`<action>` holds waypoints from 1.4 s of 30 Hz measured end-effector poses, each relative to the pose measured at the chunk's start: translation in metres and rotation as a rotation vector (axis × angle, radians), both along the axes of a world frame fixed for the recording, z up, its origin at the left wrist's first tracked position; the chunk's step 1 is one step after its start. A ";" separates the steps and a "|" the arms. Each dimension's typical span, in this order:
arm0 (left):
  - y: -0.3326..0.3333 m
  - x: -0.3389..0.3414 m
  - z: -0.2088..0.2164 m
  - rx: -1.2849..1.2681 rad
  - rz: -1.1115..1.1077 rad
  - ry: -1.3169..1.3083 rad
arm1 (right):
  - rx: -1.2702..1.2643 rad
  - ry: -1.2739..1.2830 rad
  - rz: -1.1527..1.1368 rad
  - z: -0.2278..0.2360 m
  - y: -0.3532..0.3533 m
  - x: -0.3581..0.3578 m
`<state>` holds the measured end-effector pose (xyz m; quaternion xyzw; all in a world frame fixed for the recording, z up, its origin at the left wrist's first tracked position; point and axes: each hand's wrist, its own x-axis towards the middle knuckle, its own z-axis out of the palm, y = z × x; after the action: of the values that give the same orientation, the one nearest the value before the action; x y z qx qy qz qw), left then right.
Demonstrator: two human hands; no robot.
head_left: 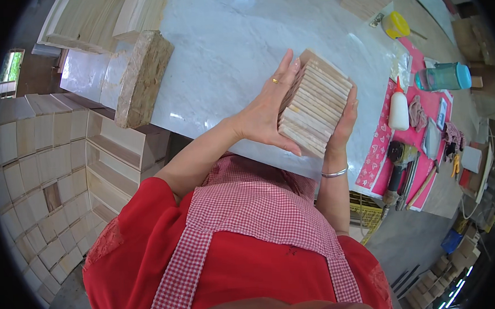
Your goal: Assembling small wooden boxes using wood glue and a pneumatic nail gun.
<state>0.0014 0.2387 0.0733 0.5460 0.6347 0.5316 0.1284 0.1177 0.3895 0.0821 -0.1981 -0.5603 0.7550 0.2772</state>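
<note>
A stack of thin wooden boards (315, 106) stands tilted between my hands over the pale marbled tabletop, its striped edges facing up toward me. My left hand (270, 106) presses against the stack's left side, thumb along the near corner and fingers stretched up along the far left. A gold ring is on one finger. My right hand (342, 121) grips the opposite side, with the fingers partly hidden behind the boards. A silver bangle circles that wrist.
A rough wooden block (143, 79) lies on the table's left edge, with wood panels (84, 20) behind it. Wooden boxes (45, 137) are piled at left. On the right, a pink cloth bears a white glue bottle (398, 108), a power drill (396, 166) and a teal bottle (442, 77).
</note>
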 end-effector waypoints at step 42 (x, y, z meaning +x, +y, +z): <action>0.015 -0.009 -0.007 -0.056 -0.066 -0.094 | 0.237 0.020 0.077 0.011 0.013 0.001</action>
<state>-0.0076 0.2537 0.0665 0.5373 0.6243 0.5340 0.1909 0.1189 0.4027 0.0934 -0.1348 -0.6500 0.6955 0.2748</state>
